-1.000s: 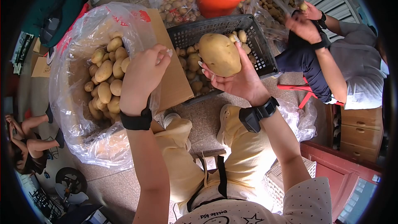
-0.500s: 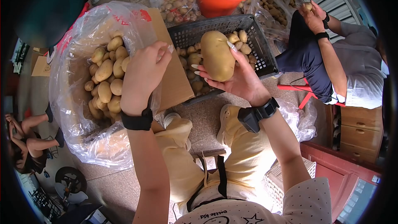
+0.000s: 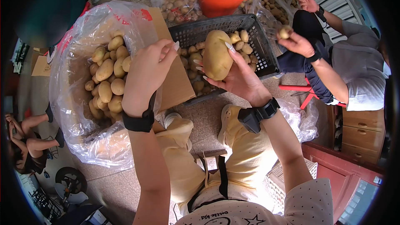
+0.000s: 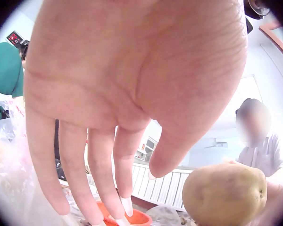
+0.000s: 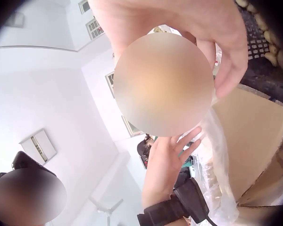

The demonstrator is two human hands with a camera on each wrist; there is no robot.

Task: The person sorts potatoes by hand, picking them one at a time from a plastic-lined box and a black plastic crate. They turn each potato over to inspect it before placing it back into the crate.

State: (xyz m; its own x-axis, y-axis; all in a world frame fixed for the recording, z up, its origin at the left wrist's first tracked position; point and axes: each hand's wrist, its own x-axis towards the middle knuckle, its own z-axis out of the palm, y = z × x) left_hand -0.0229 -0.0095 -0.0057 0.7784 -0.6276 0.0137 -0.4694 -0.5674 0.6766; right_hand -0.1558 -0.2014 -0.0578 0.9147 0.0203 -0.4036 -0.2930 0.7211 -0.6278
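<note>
A large, long potato point(image 3: 217, 55) stands upright in my right hand point(image 3: 246, 79), whose thumb and fingers curl round it above the black crate point(image 3: 266, 58). In the right wrist view the potato is blurred out. My left hand point(image 3: 150, 66) hovers by the cardboard flap with nothing in it. Its fingers point(image 4: 75, 165) hang extended and slightly bent in the left wrist view, with the potato point(image 4: 224, 194) off to their right. Smaller potatoes point(image 3: 246, 49) lie in the crate. Left of my left hand, larger potatoes point(image 3: 105, 71) fill a plastic-lined box point(image 3: 71, 100).
A cardboard flap point(image 3: 175, 83) stands between box and crate. Behind are an orange bucket point(image 3: 216, 4) of potatoes and plastic bags point(image 3: 177, 4) of potatoes. At right, another person point(image 3: 354, 66) sits on a red stool point(image 3: 306, 91), holding a small potato point(image 3: 285, 32).
My right hand has turned the big potato so its narrower side shows. My left hand has barely shifted. The other person's hands came together, then parted, one moving toward the crate with a small potato.
</note>
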